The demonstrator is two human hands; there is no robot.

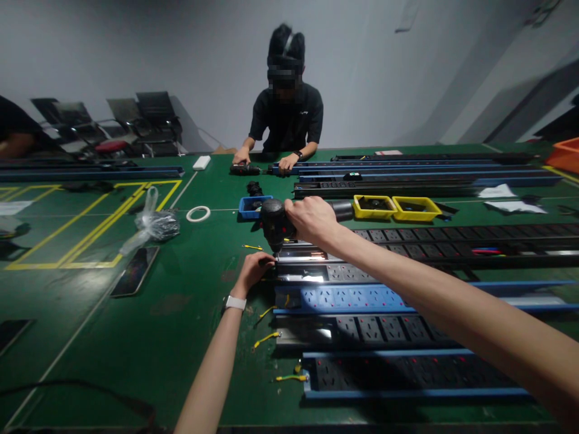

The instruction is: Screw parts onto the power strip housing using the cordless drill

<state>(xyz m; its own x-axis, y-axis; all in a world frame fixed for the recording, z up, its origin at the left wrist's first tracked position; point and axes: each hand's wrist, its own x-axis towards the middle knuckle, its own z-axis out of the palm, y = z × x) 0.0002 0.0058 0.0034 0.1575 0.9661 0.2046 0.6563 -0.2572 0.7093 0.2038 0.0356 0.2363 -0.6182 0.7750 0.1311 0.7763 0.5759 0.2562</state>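
My right hand (312,220) is wrapped round a black power screwdriver (274,224), its tip pointing down at the left end of a long metal socket strip (307,256). My left hand (254,269), with a white watch on the wrist, is curled against the end of that strip, just below the tool. Several more socket strips lie side by side nearer to me, among them a blue one (348,298) and a black one (362,328). Short yellow wires (266,339) stick out from their left ends.
A blue tray (246,208) and two yellow trays (393,208) stand behind the tool. A tape ring (198,213), a plastic bag (154,224) and a phone (134,271) lie to the left. Across the green table a person in black (286,120) works on long strips.
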